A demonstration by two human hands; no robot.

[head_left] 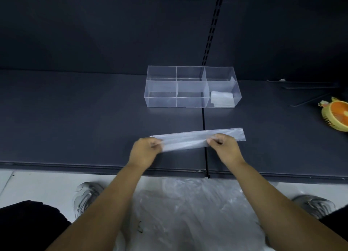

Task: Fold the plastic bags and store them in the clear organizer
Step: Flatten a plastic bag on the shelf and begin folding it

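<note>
Hands pinch a plastic bag (195, 139), folded into a long strip at centre frame: left hand (145, 151), right hand (225, 148). Thin, limp, slippery; best held near its ends. Organizer (190, 87) sits behind.

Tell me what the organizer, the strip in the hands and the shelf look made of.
Organizer: rigid clear plastic, probably acrylic; glossy see-through walls with bright straight edges. Bag strip: thin translucent plastic film, faintly milky and shiny, pinched by left hand and right hand. Shelf: dark matte surface, likely painted metal, judging by the slotted upright behind; not certain.
</note>
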